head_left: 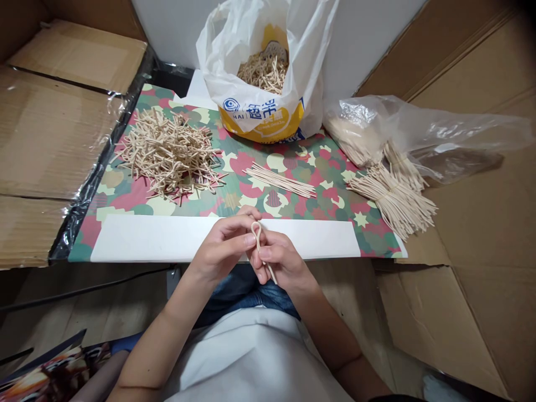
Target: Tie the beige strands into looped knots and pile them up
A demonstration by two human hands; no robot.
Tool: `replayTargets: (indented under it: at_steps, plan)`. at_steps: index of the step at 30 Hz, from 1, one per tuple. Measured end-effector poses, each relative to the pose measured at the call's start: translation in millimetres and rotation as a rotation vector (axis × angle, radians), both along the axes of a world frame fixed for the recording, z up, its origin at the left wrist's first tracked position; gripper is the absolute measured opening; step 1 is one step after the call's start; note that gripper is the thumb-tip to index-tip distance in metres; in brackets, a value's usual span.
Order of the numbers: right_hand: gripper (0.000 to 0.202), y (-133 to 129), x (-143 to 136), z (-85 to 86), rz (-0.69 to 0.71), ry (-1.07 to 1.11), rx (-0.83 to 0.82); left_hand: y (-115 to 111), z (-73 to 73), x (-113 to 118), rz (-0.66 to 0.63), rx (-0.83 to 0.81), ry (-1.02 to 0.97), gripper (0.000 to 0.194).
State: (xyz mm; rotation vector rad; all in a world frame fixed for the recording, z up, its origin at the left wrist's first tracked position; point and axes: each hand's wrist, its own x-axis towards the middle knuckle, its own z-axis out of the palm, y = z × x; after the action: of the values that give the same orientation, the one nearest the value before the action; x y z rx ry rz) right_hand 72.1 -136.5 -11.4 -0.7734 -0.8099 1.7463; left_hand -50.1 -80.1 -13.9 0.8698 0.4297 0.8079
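A thin pale stick [257,228], bent into a narrow loop at its top, is held between both hands over the table's front edge. My left hand [226,244] pinches the loop from the left with thumb and fingers. Lower down, my right hand [280,258] is closed on the stick, and its tail sticks out below. Beyond the hands, a small row of straight sticks [280,180] lies on the patterned table cover [234,201]. A large heap of looped pieces [170,151] sits at the left of the table.
A white and yellow plastic bag [263,114] holding more pieces stands at the back. Tied bundles of sticks [396,198] lie at the right beside a clear plastic bag [377,120]. White paper [146,239] runs along the front edge. Cardboard [54,134] flanks both sides.
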Motion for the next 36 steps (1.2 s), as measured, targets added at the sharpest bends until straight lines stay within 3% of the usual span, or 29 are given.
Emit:
replayTargets:
  at_steps: [5, 10, 14, 18, 21, 36]
  plan:
    - [0.018, 0.6, 4.0, -2.7, 0.018, -0.055, 0.059, -1.6, 2.7, -0.7, -0.085, -0.133, -0.078, 0.012]
    - [0.022, -5.2, 18.5, -5.7, 0.044, -0.143, 0.065, 0.4, 4.0, -2.9, -0.051, -0.191, -0.084, 0.014]
    - [0.023, -7.1, 26.8, -12.9, 0.052, -0.072, 0.047, 1.7, 3.6, -3.9, -0.061, -0.203, -0.08, 0.016]
    - [0.024, -3.4, 26.6, -19.4, 0.113, 0.06, 0.041, 2.2, 2.7, -4.2, -0.16, -0.222, -0.133, 0.014]
    - [0.022, -1.4, 24.3, -21.1, 0.143, 0.03, 0.018, 2.3, 3.4, -4.7, -0.239, -0.233, -0.185, 0.014]
    - [0.021, -5.8, 18.6, -26.4, 0.169, 0.014, -0.006, 0.4, 2.5, -2.1, -0.166, -0.236, -0.111, 0.029]
